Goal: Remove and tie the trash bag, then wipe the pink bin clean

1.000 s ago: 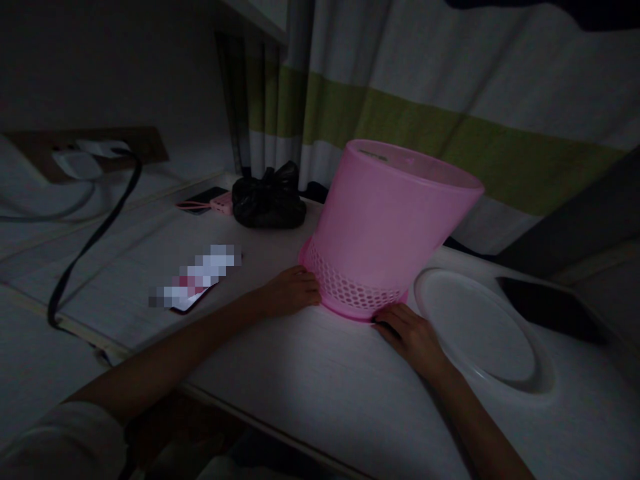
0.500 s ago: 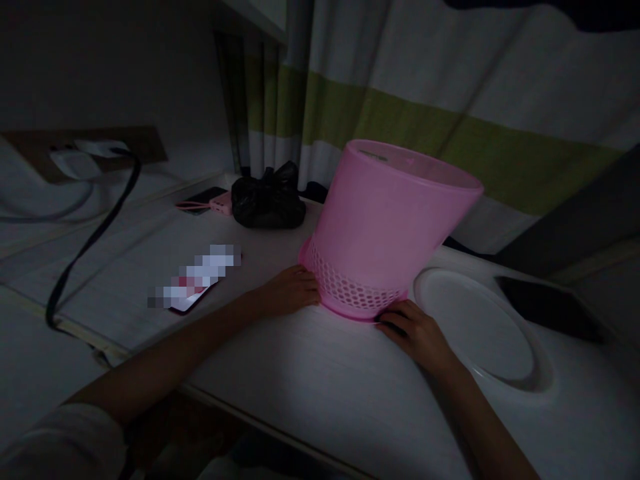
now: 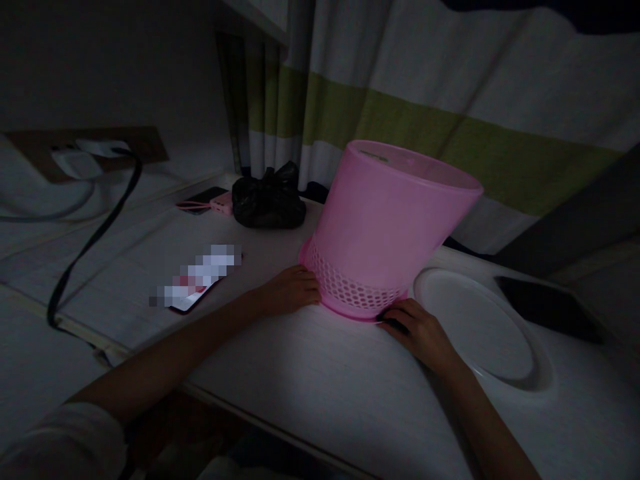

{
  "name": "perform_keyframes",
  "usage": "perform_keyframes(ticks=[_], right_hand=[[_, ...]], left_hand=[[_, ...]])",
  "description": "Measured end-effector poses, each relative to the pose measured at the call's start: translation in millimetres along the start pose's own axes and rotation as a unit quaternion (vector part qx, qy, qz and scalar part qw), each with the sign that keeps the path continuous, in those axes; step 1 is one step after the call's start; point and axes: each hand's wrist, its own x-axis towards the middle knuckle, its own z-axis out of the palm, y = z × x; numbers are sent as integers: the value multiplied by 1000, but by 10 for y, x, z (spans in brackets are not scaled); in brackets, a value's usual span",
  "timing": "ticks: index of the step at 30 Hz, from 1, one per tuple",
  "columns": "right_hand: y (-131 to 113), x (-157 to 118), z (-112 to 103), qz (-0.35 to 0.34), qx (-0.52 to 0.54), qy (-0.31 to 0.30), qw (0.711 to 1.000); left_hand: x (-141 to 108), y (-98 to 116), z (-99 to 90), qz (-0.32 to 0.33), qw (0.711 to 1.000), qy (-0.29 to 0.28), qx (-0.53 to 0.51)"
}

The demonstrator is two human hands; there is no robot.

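A pink plastic wastebasket (image 3: pixel 385 227) stands on the white tabletop. A band of honeycomb holes runs around its lower end, just above a darker pink rim. At the left of that rim, my left hand (image 3: pixel 293 290) is closed, its fingers bent against the edge. My right hand (image 3: pixel 417 333) grips the front right part of the same rim, fingers curled and thumb low. A small dark patch shows at the right fingertips; I cannot tell whether it is shadow or material. My left fingertips are partly hidden by the wastebasket.
A white round lid or tray (image 3: pixel 480 333) lies at the right, near a dark flat tablet-like object (image 3: pixel 550 308). To the left are a lit phone (image 3: pixel 203 280), a knotted black plastic bag (image 3: pixel 270 200) and a pink power bank (image 3: pixel 221 203). A black cable (image 3: pixel 95 237) hangs from the wall socket.
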Motion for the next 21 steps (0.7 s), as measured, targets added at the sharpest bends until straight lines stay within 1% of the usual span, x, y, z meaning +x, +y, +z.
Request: perform_keyframes(ticks=[2,5,8,13,15,18,21], right_hand=[[-3,-1,1,7,2,4,1000],[-3,-18,-7,20,36,10,999],[12,-56,-12,24,64,-5,998],[28,-99,-7,44,65,-25,997],[12,-91,-20,62,75,-12,995],[-32,-65,-46,71,73,28,994],[-73,-44,-35,37,58,60,996]], left_hand=[[0,-1,7,0,1000,-7,-3],[-2,-7,19,-3,1000,-5,1],[-22,-36,30,-11,1000,-4,4],[-74,-107,30,-26,1000,-13,1],[-84,-117,27,-26,1000,-13,-6],[-88,-113,28,-26,999,-17,-11],[-88,-107,36,-27,999,-21,-16]])
